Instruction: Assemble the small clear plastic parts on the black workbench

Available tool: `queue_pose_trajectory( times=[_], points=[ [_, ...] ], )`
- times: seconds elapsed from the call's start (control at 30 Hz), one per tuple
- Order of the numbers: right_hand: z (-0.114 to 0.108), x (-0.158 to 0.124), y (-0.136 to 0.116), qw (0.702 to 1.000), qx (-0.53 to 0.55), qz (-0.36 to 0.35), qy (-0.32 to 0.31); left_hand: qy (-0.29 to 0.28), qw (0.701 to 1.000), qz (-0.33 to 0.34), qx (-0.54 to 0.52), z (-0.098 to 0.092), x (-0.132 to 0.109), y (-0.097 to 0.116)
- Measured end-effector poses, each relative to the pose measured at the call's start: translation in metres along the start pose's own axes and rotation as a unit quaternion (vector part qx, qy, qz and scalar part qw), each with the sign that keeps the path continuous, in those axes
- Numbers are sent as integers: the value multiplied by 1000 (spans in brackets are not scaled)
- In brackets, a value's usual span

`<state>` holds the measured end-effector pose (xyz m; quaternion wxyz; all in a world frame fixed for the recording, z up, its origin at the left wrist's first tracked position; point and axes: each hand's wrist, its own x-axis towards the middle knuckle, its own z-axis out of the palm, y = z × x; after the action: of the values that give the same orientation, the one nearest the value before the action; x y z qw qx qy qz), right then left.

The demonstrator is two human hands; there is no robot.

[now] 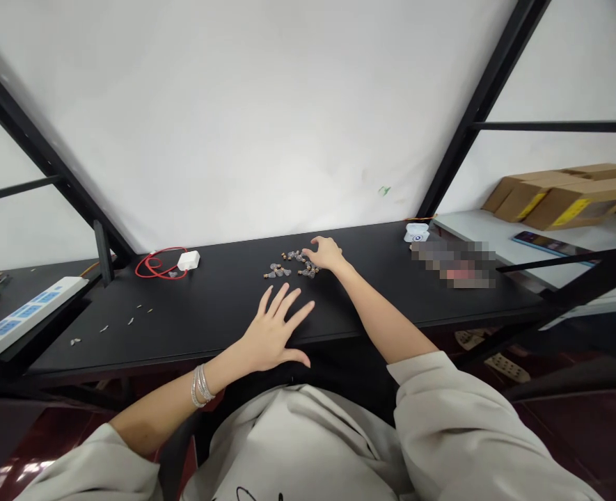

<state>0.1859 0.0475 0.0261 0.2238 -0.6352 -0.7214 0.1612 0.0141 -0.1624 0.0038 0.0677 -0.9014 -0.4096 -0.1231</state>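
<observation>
Small metal-capped trinkets point(291, 266) lie in a loose sideways cluster on the black counter point(208, 306), just left of my open right hand point(326, 253), which is nearer, its fingers apart at their edge; my splayed left hand point(272, 335) rests farther back, below them.

Room interior, one wall. White wall point(234, 104), plain, with a small green mark right of centre. Black steel frame point(482, 104), angled uprights and thin crossbars, standing against it. Long black tabletop point(224, 313) running along the wall. Pale grey shelf point(475, 226) at right, bearing stacked cardboard cartons point(563, 202) with yellow labels. Dark red floor point(563, 431), glossy, below, showing a bright patch of reflected light point(26, 470) at lower left. Lighting even and soft.
</observation>
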Motion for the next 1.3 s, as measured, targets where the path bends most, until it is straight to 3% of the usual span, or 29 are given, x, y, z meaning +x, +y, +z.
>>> queue_pose_trajectory(
  times=[0.3,0.43,0.57,0.63,0.7,0.8,0.87,0.93,1.0,1.1,1.3],
  points=[
    [-2,-4,-4,1000,-5,6,-9,-35,997,-65,-10,8,28,-39],
    [-2,-4,-3,1000,-4,6,-7,-52,995,-78,-25,20,59,-69],
    [-2,-2,-2,1000,-1,6,-3,-24,994,-97,-55,35,94,-101],
    [-2,-2,-2,1000,2,7,-2,23,990,-99,-96,39,104,-116],
    [-3,-2,-2,1000,6,11,0,115,972,-128,-161,37,105,-133],
    [-6,-2,-2,1000,5,15,8,286,912,-166,-240,27,97,-159],
    [-7,-1,-1,1000,9,5,12,343,873,-202,-283,24,89,-174],
    [-8,0,2,1000,11,-8,11,313,857,-265,-313,26,84,-183],
    [-9,2,6,1000,15,-19,5,237,875,-288,-308,32,82,-184],
    [-12,4,11,1000,11,7,-25,147,921,-240,-268,41,83,-175],
    [-15,3,12,997,1,4,-73,75,948,-199,-235,38,90,-153]
  ],
)
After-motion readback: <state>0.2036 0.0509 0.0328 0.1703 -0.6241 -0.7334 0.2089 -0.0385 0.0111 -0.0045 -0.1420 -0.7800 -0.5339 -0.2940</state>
